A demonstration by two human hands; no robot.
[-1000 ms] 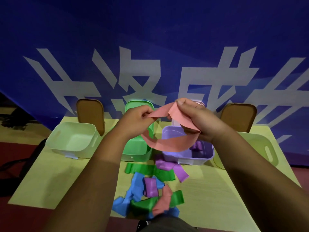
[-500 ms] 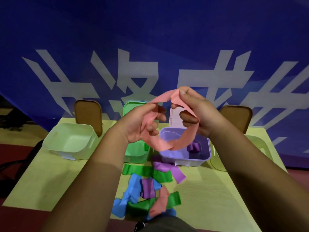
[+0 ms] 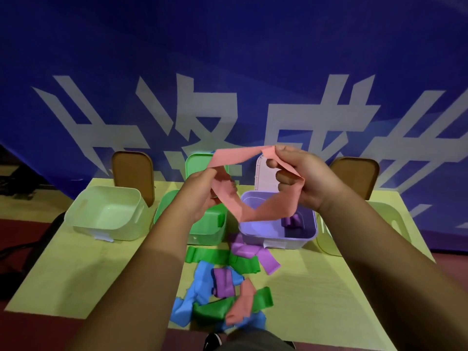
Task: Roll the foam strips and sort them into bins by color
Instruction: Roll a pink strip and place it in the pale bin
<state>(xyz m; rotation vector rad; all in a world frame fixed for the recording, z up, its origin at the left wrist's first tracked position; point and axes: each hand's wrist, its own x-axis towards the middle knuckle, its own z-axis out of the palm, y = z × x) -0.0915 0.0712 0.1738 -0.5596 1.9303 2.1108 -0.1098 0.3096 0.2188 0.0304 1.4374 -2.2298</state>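
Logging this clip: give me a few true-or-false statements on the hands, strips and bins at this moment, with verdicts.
1. Both the left hand and the right hand hold the pink strip. True.
2. The pink strip is already rolled tight. False: it hangs as an open loop between the hands.
3. The purple bin has nothing in it. False: a purple roll lies inside.
4. Loose strips lie piled on the table in front of the bins. True.
5. The pale green bin at far left holds a green roll. False: nothing shows inside it.
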